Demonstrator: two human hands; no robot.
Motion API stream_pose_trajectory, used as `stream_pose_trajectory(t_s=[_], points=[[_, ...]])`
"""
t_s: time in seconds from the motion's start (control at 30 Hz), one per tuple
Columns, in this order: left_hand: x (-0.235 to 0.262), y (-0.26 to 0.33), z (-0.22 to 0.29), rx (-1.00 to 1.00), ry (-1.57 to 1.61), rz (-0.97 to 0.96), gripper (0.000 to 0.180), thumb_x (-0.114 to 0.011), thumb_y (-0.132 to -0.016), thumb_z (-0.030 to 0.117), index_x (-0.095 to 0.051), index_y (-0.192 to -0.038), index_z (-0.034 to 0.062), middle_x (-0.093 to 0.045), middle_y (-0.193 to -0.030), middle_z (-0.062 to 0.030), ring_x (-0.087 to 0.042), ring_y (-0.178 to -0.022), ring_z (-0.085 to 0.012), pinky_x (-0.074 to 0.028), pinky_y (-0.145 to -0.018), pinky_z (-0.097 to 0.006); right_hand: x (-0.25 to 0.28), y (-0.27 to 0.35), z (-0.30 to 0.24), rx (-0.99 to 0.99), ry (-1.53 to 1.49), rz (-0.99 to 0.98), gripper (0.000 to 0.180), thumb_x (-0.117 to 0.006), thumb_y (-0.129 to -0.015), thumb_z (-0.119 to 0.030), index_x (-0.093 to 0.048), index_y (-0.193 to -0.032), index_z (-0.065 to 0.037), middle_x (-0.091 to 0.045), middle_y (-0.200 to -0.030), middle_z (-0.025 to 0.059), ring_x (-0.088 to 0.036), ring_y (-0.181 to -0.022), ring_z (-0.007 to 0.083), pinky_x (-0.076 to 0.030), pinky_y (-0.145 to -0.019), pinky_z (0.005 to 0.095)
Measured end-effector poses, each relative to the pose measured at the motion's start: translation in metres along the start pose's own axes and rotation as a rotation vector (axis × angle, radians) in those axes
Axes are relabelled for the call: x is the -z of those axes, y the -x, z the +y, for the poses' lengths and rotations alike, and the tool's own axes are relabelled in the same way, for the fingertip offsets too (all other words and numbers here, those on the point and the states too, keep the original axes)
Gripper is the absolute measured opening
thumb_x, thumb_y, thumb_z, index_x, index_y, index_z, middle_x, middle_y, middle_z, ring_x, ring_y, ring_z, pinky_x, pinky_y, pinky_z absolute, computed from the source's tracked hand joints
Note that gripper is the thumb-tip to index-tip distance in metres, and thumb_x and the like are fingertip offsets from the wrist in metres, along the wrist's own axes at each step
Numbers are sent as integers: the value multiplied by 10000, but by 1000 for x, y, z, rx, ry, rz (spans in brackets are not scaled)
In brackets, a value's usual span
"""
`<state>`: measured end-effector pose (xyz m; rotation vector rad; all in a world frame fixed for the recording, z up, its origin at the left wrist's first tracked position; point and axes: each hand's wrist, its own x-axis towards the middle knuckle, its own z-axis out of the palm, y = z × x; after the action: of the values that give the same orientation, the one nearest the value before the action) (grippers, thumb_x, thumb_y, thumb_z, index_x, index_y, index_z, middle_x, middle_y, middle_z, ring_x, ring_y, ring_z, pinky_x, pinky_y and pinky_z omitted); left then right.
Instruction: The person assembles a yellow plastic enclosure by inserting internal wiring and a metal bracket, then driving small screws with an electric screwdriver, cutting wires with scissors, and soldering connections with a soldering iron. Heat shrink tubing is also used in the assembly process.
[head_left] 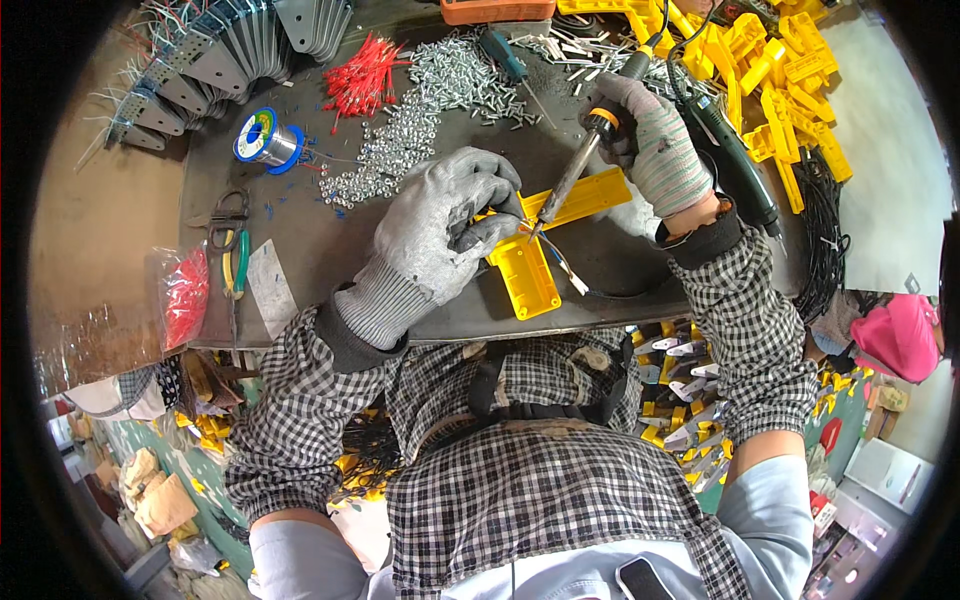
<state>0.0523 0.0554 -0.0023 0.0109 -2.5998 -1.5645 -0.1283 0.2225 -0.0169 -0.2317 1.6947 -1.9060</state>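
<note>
My right hand (pixel 645 135), in a light knitted glove, grips a soldering iron (pixel 572 180) that slants down to the left. The iron's tip meets thin wires at the corner of a yellow plastic housing (pixel 527 275). My left hand (pixel 445 215), in a grey coated glove, is closed at that corner, its thumb and fingers pinched on the housing; whether they also pinch a wire is hidden. One arm of the housing reaches right beneath the iron, the other points toward me. From the joint, a cable with white and blue leads (pixel 572 275) trails right across the dark tabletop.
A solder spool (pixel 268 142), loose nuts (pixel 375 160), screws (pixel 455 78) and red parts (pixel 365 75) lie beyond my left hand. Scissors (pixel 228 215) and cutters (pixel 237 265) are left. A screwdriver (pixel 508 60), yellow housings (pixel 790 80) and black cables (pixel 822 230) lie far and right.
</note>
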Motion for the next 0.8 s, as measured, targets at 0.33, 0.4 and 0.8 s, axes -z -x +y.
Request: stream_pose_trajectory(t_s=[0.33,0.4,0.8], points=[[47,31,11,266,203,-194,144,-682,-848,97,-635,-959,18,-614,-990,-44,-587,-910,-97,-477,-808,-249,1,0,-6,32,59,9,257,-539,-938,-302,-670,-972,-84,-628,-744,-2,-430,-490,42,-375,-474,182],[84,38,27,485,-104,-658,196,-714,-838,162,-652,-966,28,-650,-912,-33,-600,-865,-87,-486,-770,-246,-5,3,-8,46,53,54,251,-531,-942,-298,-661,-953,-84,-621,-740,-4,-435,-488,42,-361,-456,172],[27,54,-44,-75,-720,-12,1007,-777,-652,525,-327,-1441,89,-405,-1411,-154,-378,-1308,-356,-289,-1091,-484,-4,9,-16,46,114,18,269,-574,-919,-335,-664,-881,-85,-614,-704,-12,-462,-485,43,-358,-446,175]])
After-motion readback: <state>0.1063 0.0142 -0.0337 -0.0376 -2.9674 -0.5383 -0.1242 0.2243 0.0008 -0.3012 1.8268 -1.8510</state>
